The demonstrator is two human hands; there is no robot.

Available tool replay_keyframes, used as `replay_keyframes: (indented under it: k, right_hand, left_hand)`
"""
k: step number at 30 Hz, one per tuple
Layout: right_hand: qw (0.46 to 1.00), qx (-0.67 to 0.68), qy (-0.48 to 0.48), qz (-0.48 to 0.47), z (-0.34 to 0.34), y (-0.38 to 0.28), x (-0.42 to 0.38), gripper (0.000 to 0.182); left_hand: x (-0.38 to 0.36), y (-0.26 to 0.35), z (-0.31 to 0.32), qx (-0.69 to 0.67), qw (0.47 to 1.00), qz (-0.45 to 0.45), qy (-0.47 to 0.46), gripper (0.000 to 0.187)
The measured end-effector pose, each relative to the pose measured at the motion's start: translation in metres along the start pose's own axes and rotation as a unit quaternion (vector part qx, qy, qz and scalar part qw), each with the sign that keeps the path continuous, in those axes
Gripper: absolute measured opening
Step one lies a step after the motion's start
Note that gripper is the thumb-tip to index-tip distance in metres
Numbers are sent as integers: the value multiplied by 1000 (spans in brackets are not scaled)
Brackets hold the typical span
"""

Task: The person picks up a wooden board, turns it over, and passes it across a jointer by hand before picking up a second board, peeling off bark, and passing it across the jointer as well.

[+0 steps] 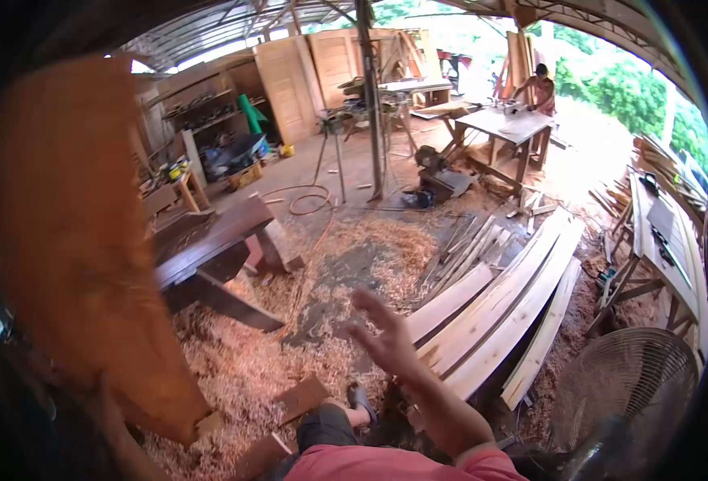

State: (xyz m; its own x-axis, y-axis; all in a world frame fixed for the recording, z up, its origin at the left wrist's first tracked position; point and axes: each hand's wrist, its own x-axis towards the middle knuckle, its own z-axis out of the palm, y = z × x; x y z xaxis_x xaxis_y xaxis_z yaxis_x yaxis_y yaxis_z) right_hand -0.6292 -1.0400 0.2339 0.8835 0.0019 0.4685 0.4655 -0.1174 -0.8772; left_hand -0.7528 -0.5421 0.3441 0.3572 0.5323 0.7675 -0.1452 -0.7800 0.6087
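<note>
A large brown wooden board [81, 232] stands tilted at the left, close to the camera and blurred. My left hand [107, 407] is at its lower edge, gripping it; most of the fingers are hidden in shadow and behind the wood. Out in front of my body, my right hand [384, 335] is raised over the shavings with its fingers apart, holding nothing. Nearest to it on the right lie several long pale planks [490, 309]. Beneath the hands, wood shavings [233, 369] cover the floor around my foot [362, 405].
A dark wooden bench [217, 240] stands beside the board. At lower right is a round fan [626, 385], near a long worktable [666, 240]. A post [370, 104] rises mid-shop. Farther back, another person [540, 90] works at a table [506, 124]. A hose [310, 200] curls on the floor.
</note>
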Motion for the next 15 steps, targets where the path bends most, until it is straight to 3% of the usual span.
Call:
replay_keyframes:
  k: [1,2,4,5,6,7,8,9,10,12,14,15]
  right_hand:
    - [999,3,32,-30,-17,4,18,71]
    - [991,-29,86,-98,-28,17,38,71]
    - [973,-80,186,-113,-34,49,85,72]
    - [963,-159,181,-119,-38,68,114,78]
    - [960,-118,194,-165,-35,111,149,82]
    - [973,-58,171,-145,-25,118,185,81]
    - [983,-38,144,-107,-23,155,226,74]
    - [994,-29,101,-35,-23,207,259,68]
    - [997,-34,48,49,-21,260,288,64]
    - [980,-58,-33,186,-7,344,321,63]
    - [986,-15,110,126,8,386,334,82]
    - [978,55,96,176,13,369,346,91]
  left_hand:
    - [5,-8,37,108,990,81,-37,88]
    - [4,1,84,107,983,102,-112,85]
    - [-1,25,175,49,956,103,-269,72]
    - [-4,47,219,0,934,74,-348,61]
    - [-15,81,255,-96,893,-164,-408,59]
    - [-9,60,291,22,856,-158,-491,68]
    - [4,14,341,18,815,-72,-575,82]
    - [-10,-56,402,45,798,74,-597,97]
    - [-16,-67,438,48,795,64,-601,103]
    - [-10,-84,491,49,780,63,-621,95]
    - [9,-98,529,17,748,63,-661,88]
    - [22,-103,542,13,757,73,-650,87]
